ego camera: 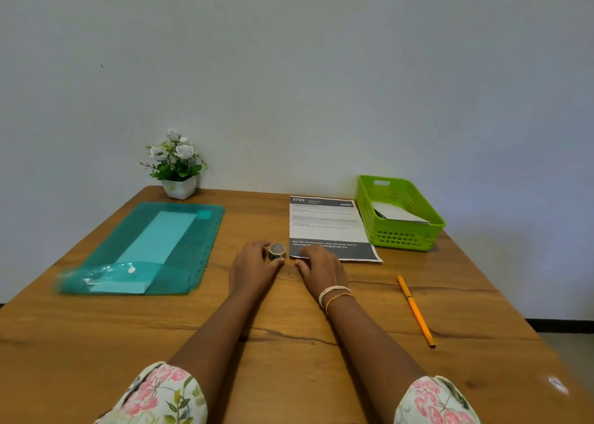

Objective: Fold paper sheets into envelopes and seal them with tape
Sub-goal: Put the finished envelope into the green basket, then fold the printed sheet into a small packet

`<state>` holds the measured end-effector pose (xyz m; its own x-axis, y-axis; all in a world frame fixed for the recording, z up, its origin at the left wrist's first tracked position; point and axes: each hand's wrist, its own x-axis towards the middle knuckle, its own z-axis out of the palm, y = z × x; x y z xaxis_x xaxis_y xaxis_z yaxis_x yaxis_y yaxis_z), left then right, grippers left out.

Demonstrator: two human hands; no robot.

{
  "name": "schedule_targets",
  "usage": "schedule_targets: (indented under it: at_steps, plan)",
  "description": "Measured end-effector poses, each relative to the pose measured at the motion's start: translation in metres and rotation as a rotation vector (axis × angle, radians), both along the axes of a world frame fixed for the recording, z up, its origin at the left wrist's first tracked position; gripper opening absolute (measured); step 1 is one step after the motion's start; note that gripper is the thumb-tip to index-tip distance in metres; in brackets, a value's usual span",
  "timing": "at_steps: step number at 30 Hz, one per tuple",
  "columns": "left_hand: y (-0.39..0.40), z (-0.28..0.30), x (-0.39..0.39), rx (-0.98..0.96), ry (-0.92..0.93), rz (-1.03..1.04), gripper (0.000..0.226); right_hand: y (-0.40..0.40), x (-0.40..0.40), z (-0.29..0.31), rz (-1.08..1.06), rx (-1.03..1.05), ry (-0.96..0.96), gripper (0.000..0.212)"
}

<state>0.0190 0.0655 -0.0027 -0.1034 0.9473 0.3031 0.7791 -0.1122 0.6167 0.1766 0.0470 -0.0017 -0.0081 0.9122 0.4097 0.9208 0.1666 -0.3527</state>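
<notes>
A small roll of tape (pixel 276 251) stands on the wooden table (pixel 289 343) near its middle. My left hand (pixel 254 264) is curled around the roll, thumb and fingers touching its sides. My right hand (pixel 319 267) lies flat with its fingertips on the near edge of a printed paper sheet (pixel 328 227), which has dark bands at top and bottom. A teal plastic folder (pixel 151 250) with a pale sheet inside lies to the left.
A green plastic basket (pixel 400 213) holding folded white paper stands at the back right. An orange pen (pixel 415 309) lies to the right of my right arm. A small potted plant (pixel 176 165) with white flowers stands against the wall.
</notes>
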Motion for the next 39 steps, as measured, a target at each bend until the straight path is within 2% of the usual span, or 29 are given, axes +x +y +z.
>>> schedule_targets:
  at_steps: [8, 11, 14, 17, 20, 22, 25, 27, 29, 32, 35, 39]
  plan:
    - [0.007, -0.002, -0.005, 0.017, -0.101, 0.088, 0.043, 0.004, -0.002, 0.003, -0.079, 0.01, 0.013, 0.015]
    - [0.006, 0.0, -0.008, 0.013, -0.174, 0.134, 0.04, -0.008, 0.001, 0.002, -0.115, 0.023, 0.09, 0.009]
    - [-0.002, 0.004, -0.005, -0.011, -0.16, 0.142, 0.04, -0.024, 0.007, -0.001, -0.131, 0.029, 0.15, 0.01]
    - [-0.011, 0.009, -0.004, -0.041, -0.138, 0.149, 0.058, -0.039, 0.012, -0.004, -0.144, 0.086, 0.206, 0.018]
    - [-0.022, 0.009, -0.009, -0.049, -0.163, 0.107, 0.076, -0.053, 0.021, -0.004, -0.196, 0.166, 0.35, 0.023]
    - [-0.03, 0.008, -0.013, -0.011, -0.271, 0.088, 0.071, -0.063, 0.029, -0.002, -0.228, 0.203, 0.467, 0.02]
    - [-0.04, 0.009, -0.022, 0.055, -0.414, 0.077, 0.041, -0.08, 0.039, -0.001, -0.234, 0.23, 0.584, 0.022]
    - [-0.043, 0.009, -0.027, 0.048, -0.617, 0.032, 0.029, -0.091, 0.046, 0.001, -0.21, 0.271, 0.637, 0.027]
    - [-0.044, 0.01, -0.032, -0.025, -0.838, 0.011, 0.031, -0.1, 0.054, 0.003, -0.183, 0.296, 0.67, 0.031]
    - [-0.043, 0.016, -0.04, -0.186, -1.02, -0.047, 0.041, -0.107, 0.064, 0.002, -0.125, 0.276, 0.698, 0.039]
    - [-0.048, 0.024, -0.049, -0.314, -1.144, -0.145, 0.054, -0.112, 0.07, -0.001, -0.053, 0.184, 0.668, 0.032]
    - [-0.059, 0.03, -0.063, -0.426, -1.222, -0.24, 0.069, -0.117, 0.08, -0.004, 0.031, 0.051, 0.49, 0.033]
